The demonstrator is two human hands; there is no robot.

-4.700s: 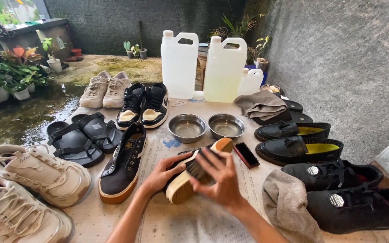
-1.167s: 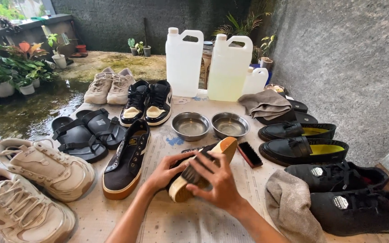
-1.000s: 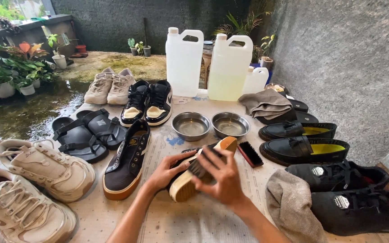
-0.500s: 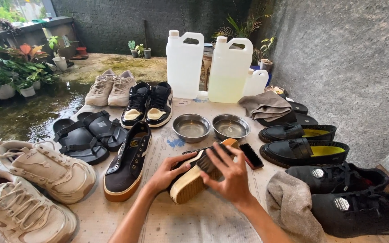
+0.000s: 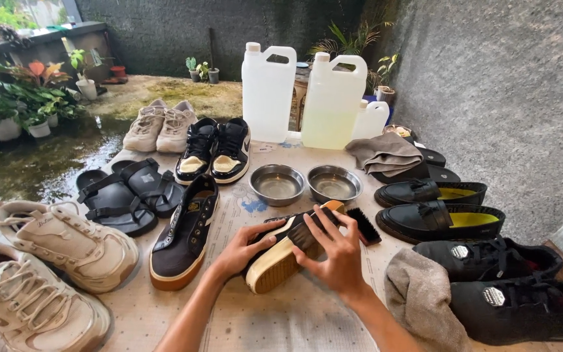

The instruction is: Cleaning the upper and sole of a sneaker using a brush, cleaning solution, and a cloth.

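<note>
Shoe (image 5: 275,261), black canvas with tan gum sole, tipped on its side at the worktop (image 5: 294,319) centre, sole edge turned up toward the camera. Left hand (image 5: 239,251) clasps the upper from the left side, grip wrapped firmly round the shoe. Right hand (image 5: 340,257) lies over a dark-bristled brush (image 5: 304,234), grip closed on its back, bristles pressed against the sole rim near the toe.

Mate shoe (image 5: 184,238): flat, just left of the held one.
Spare brush (image 5: 363,225): just right of the toe, bristles up.
Two steel bowls (image 5: 304,184): behind the shoe, side by side, holding a little liquid.
Grey cloth (image 5: 421,300): near the right forearm.
Jugs (image 5: 301,98): three, at the far edge.
Other footwear: black sandals (image 5: 122,195), beige trainers (image 5: 40,261), black loafers (image 5: 438,208), black lace-ups (image 5: 503,280).

Risks, as judged: the shoe balances on its narrow side, so a hard stroke could roll it out of the left hand's clasp. A long stroke toward the toe could knock the spare brush or reach the bowls and spill them. Bristles straying off the rim could smear dirt onto the canvas.
</note>
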